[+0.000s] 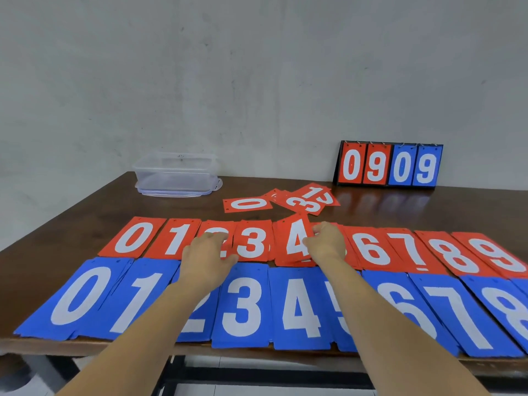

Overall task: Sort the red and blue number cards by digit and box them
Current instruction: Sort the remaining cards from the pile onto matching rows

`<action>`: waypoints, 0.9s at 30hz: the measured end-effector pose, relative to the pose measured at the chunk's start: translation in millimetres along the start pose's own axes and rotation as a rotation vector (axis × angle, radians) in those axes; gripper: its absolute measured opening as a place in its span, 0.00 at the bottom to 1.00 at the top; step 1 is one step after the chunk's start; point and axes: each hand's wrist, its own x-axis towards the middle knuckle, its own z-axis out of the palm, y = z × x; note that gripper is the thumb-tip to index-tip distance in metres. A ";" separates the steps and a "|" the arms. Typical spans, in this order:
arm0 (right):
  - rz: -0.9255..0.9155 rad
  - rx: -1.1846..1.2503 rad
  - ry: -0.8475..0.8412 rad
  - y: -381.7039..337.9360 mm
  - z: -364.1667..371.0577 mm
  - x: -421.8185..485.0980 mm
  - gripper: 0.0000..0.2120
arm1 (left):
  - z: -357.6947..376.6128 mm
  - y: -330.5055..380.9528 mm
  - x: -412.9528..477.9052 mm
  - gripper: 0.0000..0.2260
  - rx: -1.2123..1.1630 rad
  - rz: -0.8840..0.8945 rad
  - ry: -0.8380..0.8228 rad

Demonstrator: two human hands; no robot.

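Blue cards (243, 304) lie nearest; just beyond, right hand (328, 242) pinches red 4 card (294, 238), lengthwise away, over its pile; left hand (207, 254) rests flat on red 2 pile (213, 228).

Light even and soft, shadows faint. Table (114, 201) gloss mirrors the scoreboard (388, 167). Wide-angle bending at edges; outer cards (497, 310) slightly soft

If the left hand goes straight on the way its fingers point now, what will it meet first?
Most likely the red 3 pile: the left hand lies on the red 2 pile, fingertips toward its right neighbour. Beyond that comes the red 4 card the right hand pinches. Depth is unclear.
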 end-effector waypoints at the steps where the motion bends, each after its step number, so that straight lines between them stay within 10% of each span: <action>1: -0.019 -0.114 0.002 2.2 4.1 1.8 0.15 | 0.9 0.4 2.4 0.26 0.028 0.002 -0.005; 27: -0.213 -0.293 0.025 38.4 -37.3 53.7 0.24 | 30.1 74.6 57.7 0.26 0.067 0.145 -0.085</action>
